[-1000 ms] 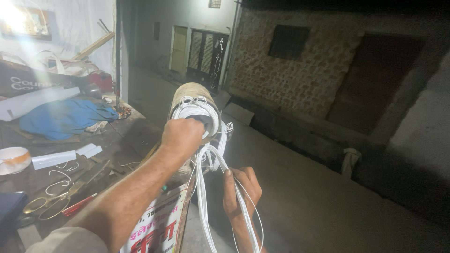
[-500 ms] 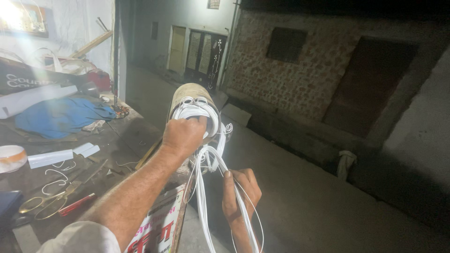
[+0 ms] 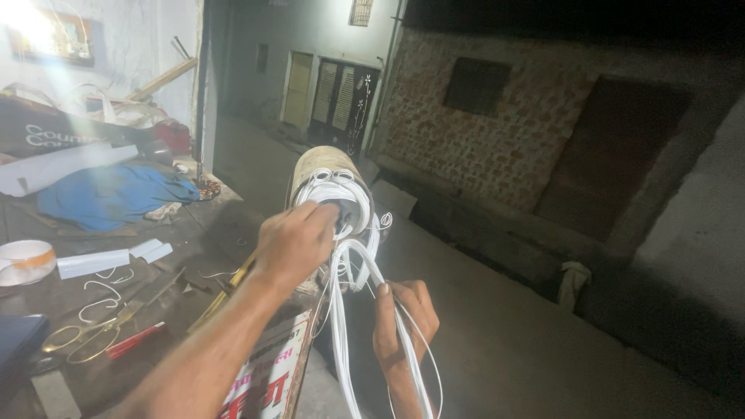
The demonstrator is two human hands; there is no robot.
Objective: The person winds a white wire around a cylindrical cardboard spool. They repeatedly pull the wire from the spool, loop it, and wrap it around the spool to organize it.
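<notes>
White cords (image 3: 341, 310) run down through your right hand (image 3: 402, 322), which grips them low. Just above, your left hand (image 3: 295, 244) closes on the cords at the spool (image 3: 330, 190), perhaps pinching one loop. Scissors (image 3: 81, 337) lie on the surface (image 3: 194, 233) beyond.

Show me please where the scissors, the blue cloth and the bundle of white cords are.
scissors (image 3: 85, 337): head view, on the yellow handle loops.
blue cloth (image 3: 109, 198): head view, on its middle folds.
bundle of white cords (image 3: 345, 310): head view, on the strands between the two hands.
</notes>
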